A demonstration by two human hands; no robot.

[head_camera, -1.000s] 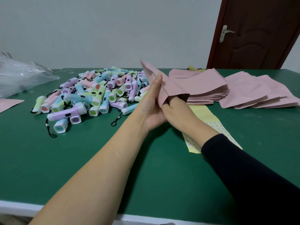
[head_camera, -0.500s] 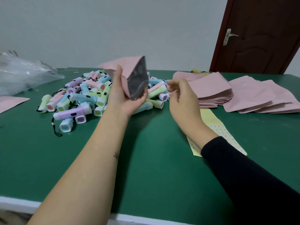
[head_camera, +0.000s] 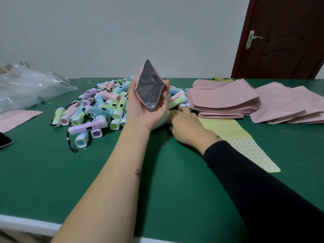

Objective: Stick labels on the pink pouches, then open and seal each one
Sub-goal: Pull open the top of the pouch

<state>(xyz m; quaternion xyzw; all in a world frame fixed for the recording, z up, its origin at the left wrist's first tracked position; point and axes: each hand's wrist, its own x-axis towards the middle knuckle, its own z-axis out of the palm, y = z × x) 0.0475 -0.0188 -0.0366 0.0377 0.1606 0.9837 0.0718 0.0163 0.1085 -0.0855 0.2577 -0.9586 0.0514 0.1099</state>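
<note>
— Head view: what do we have in our left hand (head_camera: 149, 111)?

— We hold a pink pouch with a silvery foil lining (head_camera: 150, 90), its mouth gaping toward us. Our thumb sits on its left edge and our fingers (head_camera: 165, 95) curl round its right edge. The pouch is raised clear of the green worktop (head_camera: 52, 181), about midway between the left and right edges.

— And what lies behind it?

— A heap of pastel plastic torches with black wrist cords (head_camera: 98, 106), spread toward the far left of the worktop.

— Our right hand (head_camera: 187, 127)?

— It lies low at the heap's right side. Its fingers reach in among the torches, partly hidden behind our left hand, so we cannot tell whether they grip anything.

— Where are the other pouches?

— A stack of flat pink pouches (head_camera: 224, 100) sits toward the far right corner, with looser pink pouches (head_camera: 289, 106) fanned out by the right edge. A yellow dotted label sheet (head_camera: 245, 144) lies in front of the stack, just beside our right wrist.
</note>
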